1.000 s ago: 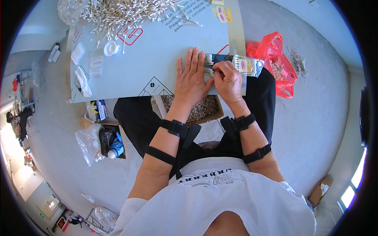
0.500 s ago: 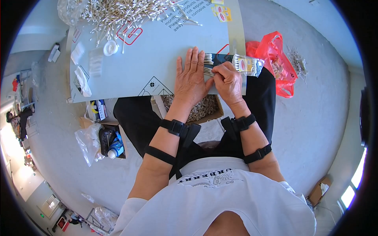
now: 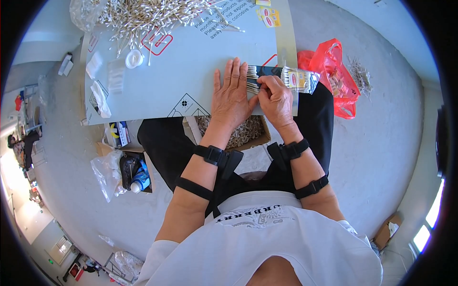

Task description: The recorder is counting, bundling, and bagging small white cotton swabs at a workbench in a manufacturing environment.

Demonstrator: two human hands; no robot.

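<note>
My left hand (image 3: 231,95) lies flat on the board, fingers stretched forward and close together, covering part of a row of cotton swabs (image 3: 251,71). Swab tips stick out past its index finger, over a dark strip (image 3: 267,70). Close beside it, my right hand (image 3: 276,98) is closed in a pinch at the ends of the nearer swabs; its fingers partly hide what they grip. Just beyond the right knuckles lies a clear packet of cotton swabs (image 3: 296,78) with a yellow label, reaching over the board's right edge.
A large heap of loose swabs (image 3: 148,16) covers the far left of the grey board (image 3: 157,90). A white round lid (image 3: 134,58) and clear bags sit at left. Yellow cards (image 3: 271,17) lie far right. A red plastic bag (image 3: 341,81) stands beyond the right edge; a box (image 3: 265,136) sits below.
My right fingers have shifted very slightly at the swab ends. The left hand stays flat in nearly the same place.
</note>
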